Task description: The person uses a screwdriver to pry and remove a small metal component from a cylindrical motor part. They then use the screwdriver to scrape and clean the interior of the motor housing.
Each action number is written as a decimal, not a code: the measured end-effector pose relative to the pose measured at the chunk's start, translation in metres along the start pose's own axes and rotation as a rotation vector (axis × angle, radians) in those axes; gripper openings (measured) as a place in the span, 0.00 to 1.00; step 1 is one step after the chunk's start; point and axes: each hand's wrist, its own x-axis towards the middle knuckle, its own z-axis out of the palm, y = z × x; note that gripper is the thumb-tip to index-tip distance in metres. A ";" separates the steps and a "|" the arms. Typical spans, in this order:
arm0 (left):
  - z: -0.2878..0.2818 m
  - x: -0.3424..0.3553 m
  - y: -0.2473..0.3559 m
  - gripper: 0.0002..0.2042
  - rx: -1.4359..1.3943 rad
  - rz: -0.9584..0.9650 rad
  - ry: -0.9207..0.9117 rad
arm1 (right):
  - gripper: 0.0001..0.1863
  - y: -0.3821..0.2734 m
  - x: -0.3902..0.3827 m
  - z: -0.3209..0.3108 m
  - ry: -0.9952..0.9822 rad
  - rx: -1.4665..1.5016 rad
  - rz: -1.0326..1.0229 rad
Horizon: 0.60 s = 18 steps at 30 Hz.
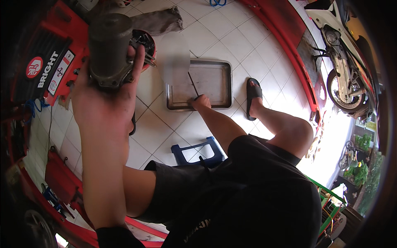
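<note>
My left hand (108,89) is raised at the left, fingers closed around a dark grey metal cylinder (111,43) with a flanged lower end. The part stands upright in the grip, close to the camera. Lower and farther off, my right hand (201,102) is closed around the end of a thin dark rod (193,84), whose kind I cannot make out. This hand is over the near rim of a shallow metal tray (228,84) on the floor. A pale, see-through smear (173,58) covers the tray's far left corner and the rod's upper end.
Behind the cylinder is a red round container (154,43) with metal parts. A grey cloth (159,21) lies beyond it. A blue stool (206,153) stands near my legs. Red metal frames (285,49) run along both sides. A motorcycle (345,78) stands at the right.
</note>
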 end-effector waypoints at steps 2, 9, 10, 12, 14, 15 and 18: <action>-0.003 -0.001 0.006 0.17 -0.001 -0.006 0.003 | 0.38 -0.017 -0.006 0.006 -0.007 0.009 0.070; 0.000 0.006 0.022 0.17 -0.075 -0.033 -0.076 | 0.32 0.005 0.044 0.034 -0.052 0.063 0.164; -0.001 0.007 0.024 0.16 -0.101 -0.038 -0.097 | 0.32 0.003 0.040 0.030 -0.071 0.085 0.167; 0.003 0.002 0.025 0.17 -0.117 -0.030 -0.090 | 0.26 0.000 0.019 0.023 0.080 0.092 0.079; 0.011 0.000 0.021 0.17 -0.123 -0.029 -0.072 | 0.20 -0.001 0.012 -0.001 0.022 0.294 -0.119; 0.014 0.000 0.017 0.17 -0.128 -0.037 -0.063 | 0.18 0.000 0.010 -0.015 -0.003 0.392 -0.213; 0.017 -0.004 0.005 0.17 -0.111 -0.068 -0.021 | 0.13 -0.013 -0.020 -0.081 0.054 0.364 -0.502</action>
